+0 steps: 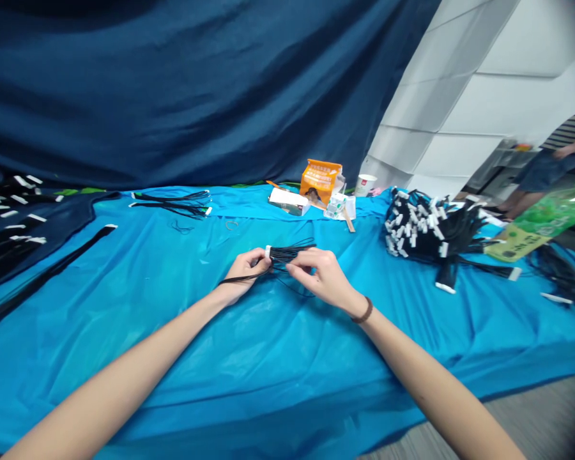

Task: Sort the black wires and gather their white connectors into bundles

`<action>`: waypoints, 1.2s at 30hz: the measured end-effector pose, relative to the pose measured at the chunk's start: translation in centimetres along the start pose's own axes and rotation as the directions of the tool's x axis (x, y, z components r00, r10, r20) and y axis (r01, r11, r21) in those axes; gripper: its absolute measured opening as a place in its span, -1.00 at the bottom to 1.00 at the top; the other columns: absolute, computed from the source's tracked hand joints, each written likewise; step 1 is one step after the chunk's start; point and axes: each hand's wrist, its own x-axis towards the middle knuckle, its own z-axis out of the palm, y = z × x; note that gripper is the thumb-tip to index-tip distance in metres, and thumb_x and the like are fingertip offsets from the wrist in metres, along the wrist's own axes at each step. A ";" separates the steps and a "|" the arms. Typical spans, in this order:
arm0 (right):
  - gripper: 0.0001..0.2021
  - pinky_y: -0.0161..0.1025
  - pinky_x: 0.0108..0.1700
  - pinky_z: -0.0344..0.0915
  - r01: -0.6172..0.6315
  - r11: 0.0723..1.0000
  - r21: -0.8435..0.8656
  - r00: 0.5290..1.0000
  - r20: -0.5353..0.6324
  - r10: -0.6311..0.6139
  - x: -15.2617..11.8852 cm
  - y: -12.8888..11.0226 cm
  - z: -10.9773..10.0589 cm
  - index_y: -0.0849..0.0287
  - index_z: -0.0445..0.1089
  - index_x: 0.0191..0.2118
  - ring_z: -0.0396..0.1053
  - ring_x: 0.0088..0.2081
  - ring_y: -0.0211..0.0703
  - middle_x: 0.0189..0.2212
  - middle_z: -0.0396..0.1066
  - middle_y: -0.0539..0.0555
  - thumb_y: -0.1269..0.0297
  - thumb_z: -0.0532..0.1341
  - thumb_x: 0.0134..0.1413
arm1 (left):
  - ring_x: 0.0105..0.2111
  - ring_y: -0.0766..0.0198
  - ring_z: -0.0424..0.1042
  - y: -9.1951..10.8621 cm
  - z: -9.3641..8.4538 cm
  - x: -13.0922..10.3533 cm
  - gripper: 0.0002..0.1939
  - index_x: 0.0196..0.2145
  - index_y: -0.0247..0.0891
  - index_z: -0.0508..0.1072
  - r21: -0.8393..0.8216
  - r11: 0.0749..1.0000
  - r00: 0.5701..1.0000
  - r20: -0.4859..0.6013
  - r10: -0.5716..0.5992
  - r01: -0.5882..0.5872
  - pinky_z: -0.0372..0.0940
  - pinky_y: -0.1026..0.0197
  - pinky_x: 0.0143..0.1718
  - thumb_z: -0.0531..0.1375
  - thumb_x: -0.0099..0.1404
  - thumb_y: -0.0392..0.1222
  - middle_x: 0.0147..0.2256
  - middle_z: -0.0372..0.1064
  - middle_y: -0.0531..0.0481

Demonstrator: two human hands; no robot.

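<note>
Near the middle of the table, my left hand is closed around a wire harness, gripping it by its white connector. Thin black wires fan out to the right of the connector, and some trail back over my left wrist. My right hand is closed in a pinch at those wires, thumb and fingertips together near their right part. A few loose strands hang below, between the two hands. Which strands the right fingertips pinch is too small to tell.
A blue cloth covers the table. Heaped harnesses with white connectors lie right, beside a green-labelled bottle. More harnesses lie back left. An orange bag, white box and paper cup stand behind. A person is far right.
</note>
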 end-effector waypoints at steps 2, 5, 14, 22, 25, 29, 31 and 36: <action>-0.77 -0.34 -0.38 0.07 0.002 1.000 -0.011 1.000 0.002 -0.002 0.0 0.0 0.0 0.20 0.36 -0.55 0.21 -0.49 -0.30 -0.60 0.34 -0.01 0.32 0.10 0.09 | -0.42 0.30 0.25 0.2 0.0 0.0 -0.55 -0.46 -0.35 0.38 0.037 0.999 1.000 0.000 0.028 -0.028 0.13 0.29 -0.36 0.11 0.07 0.18 -0.47 0.30 -0.01; -0.77 -0.34 -0.37 0.07 0.006 1.000 -0.017 1.000 0.008 -0.005 0.0 -0.1 -0.1 0.20 0.37 -0.54 0.22 -0.49 -0.30 -0.59 0.34 -0.01 0.32 0.10 0.08 | -0.40 0.28 0.25 0.3 -0.1 -0.1 -0.53 -0.45 -0.35 0.38 0.086 0.995 0.999 0.013 0.052 -0.053 0.13 0.27 -0.34 0.09 0.08 0.19 -0.45 0.30 -0.02; -0.78 -0.35 -0.36 0.09 -0.007 1.000 -0.017 1.000 0.021 0.008 0.0 0.0 0.0 0.20 0.37 -0.54 0.24 -0.49 -0.30 -0.58 0.36 -0.01 0.31 0.11 0.07 | -0.40 0.31 0.20 0.8 -0.1 -0.1 -0.55 -0.50 -0.34 0.34 0.139 0.984 0.994 0.027 0.106 -0.109 0.08 0.29 -0.35 0.07 0.11 0.17 -0.45 0.24 0.00; -0.78 -0.34 -0.35 0.10 -0.022 1.000 -0.014 0.999 0.034 0.022 0.0 -0.1 -0.1 0.20 0.38 -0.52 0.26 -0.47 -0.28 -0.56 0.37 0.00 0.32 0.10 0.09 | -0.40 0.30 0.22 1.3 -0.1 -0.2 -0.55 -0.52 -0.34 0.37 0.187 0.974 0.992 0.023 0.123 -0.126 0.10 0.28 -0.34 0.06 0.11 0.17 -0.44 0.25 -0.01; -0.78 -0.34 -0.33 0.10 -0.026 0.999 -0.026 0.998 0.050 0.028 -0.1 0.0 -0.1 0.19 0.38 -0.51 0.27 -0.45 -0.27 -0.54 0.39 0.01 0.32 0.09 0.11 | -0.39 0.29 0.23 1.2 -0.1 -0.2 -0.55 -0.53 -0.33 0.37 0.209 0.970 0.992 0.015 0.122 -0.122 0.12 0.28 -0.32 0.06 0.10 0.18 -0.44 0.27 -0.01; -0.76 -0.34 -0.31 0.11 -0.027 0.999 -0.043 0.997 0.069 0.030 -0.1 0.0 0.1 0.20 0.37 -0.50 0.28 -0.43 -0.26 -0.51 0.40 0.03 0.32 0.06 0.14 | -0.41 0.29 0.24 0.8 -0.1 -0.1 -0.53 -0.53 -0.32 0.38 0.215 0.969 0.993 0.017 0.117 -0.118 0.13 0.27 -0.32 0.06 0.08 0.20 -0.43 0.29 -0.03; -0.76 -0.34 -0.30 0.11 -0.016 0.998 -0.060 0.996 0.083 0.021 -0.1 0.0 0.2 0.20 0.36 -0.49 0.29 -0.42 -0.26 -0.50 0.40 0.03 0.33 0.05 0.15 | -0.40 0.29 0.25 0.7 -0.1 0.0 -0.54 -0.54 -0.32 0.38 0.217 0.968 0.992 0.018 0.123 -0.124 0.14 0.27 -0.32 0.07 0.08 0.20 -0.42 0.29 -0.03; -0.77 -0.33 -0.29 0.10 0.029 0.992 -0.126 0.991 0.131 -0.012 -0.2 0.0 0.2 0.21 0.34 -0.44 0.29 -0.38 -0.24 -0.46 0.39 0.05 0.33 0.01 0.17 | -0.41 0.29 0.24 0.9 -0.1 0.0 -0.55 -0.54 -0.33 0.39 0.216 0.965 0.989 0.029 0.144 -0.147 0.13 0.27 -0.31 0.07 0.09 0.17 -0.43 0.29 -0.04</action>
